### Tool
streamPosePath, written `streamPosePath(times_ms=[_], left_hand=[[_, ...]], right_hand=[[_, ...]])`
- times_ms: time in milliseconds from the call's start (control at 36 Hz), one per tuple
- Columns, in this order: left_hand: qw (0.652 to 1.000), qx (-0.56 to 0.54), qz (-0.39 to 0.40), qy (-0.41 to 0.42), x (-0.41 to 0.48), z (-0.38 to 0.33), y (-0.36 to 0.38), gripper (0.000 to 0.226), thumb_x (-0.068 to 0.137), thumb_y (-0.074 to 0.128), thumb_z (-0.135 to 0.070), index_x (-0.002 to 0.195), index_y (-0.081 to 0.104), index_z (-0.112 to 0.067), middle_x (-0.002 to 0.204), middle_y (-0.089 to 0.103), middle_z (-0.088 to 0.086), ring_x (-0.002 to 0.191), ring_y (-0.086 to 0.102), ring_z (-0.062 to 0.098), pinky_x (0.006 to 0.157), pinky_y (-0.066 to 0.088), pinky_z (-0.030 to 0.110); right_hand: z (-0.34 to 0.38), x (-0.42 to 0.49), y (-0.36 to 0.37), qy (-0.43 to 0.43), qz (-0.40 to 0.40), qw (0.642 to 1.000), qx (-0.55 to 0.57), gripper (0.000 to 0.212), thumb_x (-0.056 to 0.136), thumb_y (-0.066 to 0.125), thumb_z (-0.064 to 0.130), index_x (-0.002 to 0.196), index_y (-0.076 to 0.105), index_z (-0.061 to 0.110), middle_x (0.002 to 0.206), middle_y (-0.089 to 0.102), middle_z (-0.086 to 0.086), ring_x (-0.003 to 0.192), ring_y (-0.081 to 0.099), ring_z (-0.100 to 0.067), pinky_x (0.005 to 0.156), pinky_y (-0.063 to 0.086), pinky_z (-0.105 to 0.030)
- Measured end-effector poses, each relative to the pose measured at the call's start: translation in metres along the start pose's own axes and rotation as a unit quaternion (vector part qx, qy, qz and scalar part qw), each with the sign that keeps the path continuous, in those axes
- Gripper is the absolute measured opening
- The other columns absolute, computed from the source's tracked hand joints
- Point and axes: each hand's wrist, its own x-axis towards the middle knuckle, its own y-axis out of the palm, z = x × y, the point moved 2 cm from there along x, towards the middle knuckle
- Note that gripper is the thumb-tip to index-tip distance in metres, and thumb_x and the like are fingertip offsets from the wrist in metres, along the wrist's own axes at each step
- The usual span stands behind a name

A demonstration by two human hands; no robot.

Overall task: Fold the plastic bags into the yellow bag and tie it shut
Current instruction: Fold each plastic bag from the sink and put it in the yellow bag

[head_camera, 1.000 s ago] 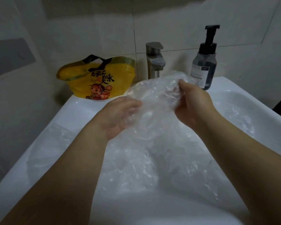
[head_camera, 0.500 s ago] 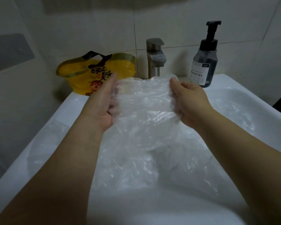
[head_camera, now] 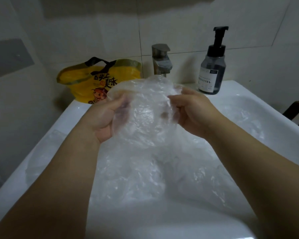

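**Clear bag held up over a sink full of plastic**

A white sink [head_camera: 71, 111] fills most of the view, and its basin holds a heap of plastic bags [head_camera: 145, 180], all clear and crumpled, spread from the near rim to the far right corner. One more piece of clear film [head_camera: 41, 152] lies on the left rim, apart from the heap.

Above the heap, in the middle of the view, both hands hold up a single clear plastic bag [head_camera: 145, 109]. The left hand [head_camera: 104, 119] has a closed grip on its left edge, with the fingers curled behind the film and showing through it. The right hand [head_camera: 195, 111] has a closed grip on the right edge, its back towards the camera and its fingers bunched into the plastic. The bag's top edge runs left to right between the two grips and the rest hangs down towards the heap. It is too rumpled to tell its long axis.

The yellow bag [head_camera: 100, 78] sits at the sink's far left corner against the tiled wall [head_camera: 76, 31]. It is broader than it is tall, its printed face towards the camera, its mouth and black handles uppermost. What it holds cannot be seen.

A dark pump bottle [head_camera: 211, 73] stands upright on the far right rim. A metal tap [head_camera: 160, 61] stands between it and the yellow bag, its spout just behind the held bag's top
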Motion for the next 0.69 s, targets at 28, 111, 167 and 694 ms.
streamPosePath(times_ms=[28,111,167,694], left_hand=[[1.0,0.0,0.003,-0.005,0.0,0.0,0.0,0.042,0.095,0.055,-0.036,0.125,0.063,-0.008,0.112,0.07,0.009,0.095,0.07,0.02,0.085,0.058,0.036],[0.998,-0.025,0.033,-0.043,-0.004,-0.002,-0.001,0.064,0.081,0.057,-0.057,0.127,0.061,-0.013,0.123,0.067,0.01,0.114,0.064,0.026,0.099,0.048,0.045],[0.997,-0.015,0.048,-0.052,-0.006,-0.001,0.001,0.055,0.081,0.061,-0.049,0.123,0.064,-0.013,0.12,0.069,0.011,0.113,0.065,0.024,0.1,0.049,0.041],[0.995,0.01,0.007,0.097,-0.012,-0.005,0.001,0.026,0.095,0.05,-0.001,0.095,0.071,-0.017,0.083,0.072,-0.003,0.077,0.066,0.006,0.063,0.055,0.019]], right_hand=[[0.001,0.0,-0.001,-0.006,-0.022,1.0,0.012,0.056,0.092,0.051,-0.004,0.143,0.032,0.003,0.091,0.057,-0.013,0.062,0.063,-0.019,0.084,0.055,-0.044],[0.001,0.002,-0.01,-0.016,-0.084,0.996,-0.007,0.067,0.097,0.049,0.003,0.152,0.017,0.021,0.135,0.048,-0.015,0.068,0.069,-0.017,0.087,0.056,-0.043],[0.0,0.002,-0.015,-0.016,-0.085,0.996,-0.034,0.066,0.099,0.047,0.008,0.153,0.014,0.028,0.139,0.045,-0.013,0.082,0.069,-0.024,0.09,0.054,-0.047],[0.01,-0.009,-0.026,-0.045,-0.05,0.996,-0.054,0.032,0.091,0.052,-0.008,0.103,0.071,0.015,0.104,0.064,0.003,0.089,0.062,-0.014,0.094,0.052,-0.043]])
